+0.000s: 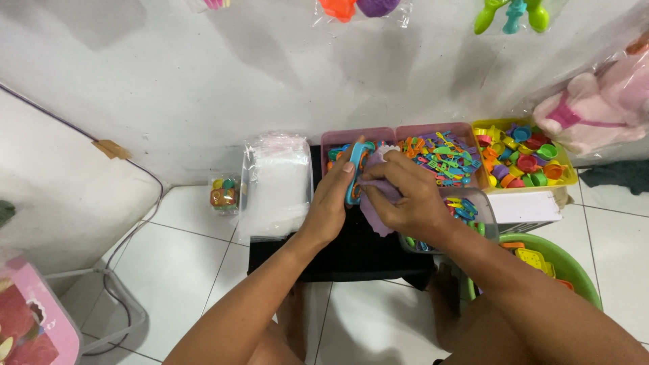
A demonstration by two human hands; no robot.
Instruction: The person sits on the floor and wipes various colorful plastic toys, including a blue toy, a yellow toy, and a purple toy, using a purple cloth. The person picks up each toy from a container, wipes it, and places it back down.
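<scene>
My left hand (331, 203) grips a blue plastic toy utensil (354, 172) held upright. Close beside it, my right hand (409, 196) holds a purple scalloped toy plate (376, 215), fingers curled over its top edge. Both hands meet over a black mat (351, 253) on the white tiled floor. Just behind them stand a pink tray (338, 140) and a second pink tray with small colourful toy cutlery (443, 159).
A stack of clear plastic bags (277, 182) lies left of the mat, with a small filled packet (224, 192) beside it. A yellow tray of toy cups (524, 159), a clear tub (473, 213) and a green basin (561, 260) sit to the right. A white wall (203, 88) rises behind.
</scene>
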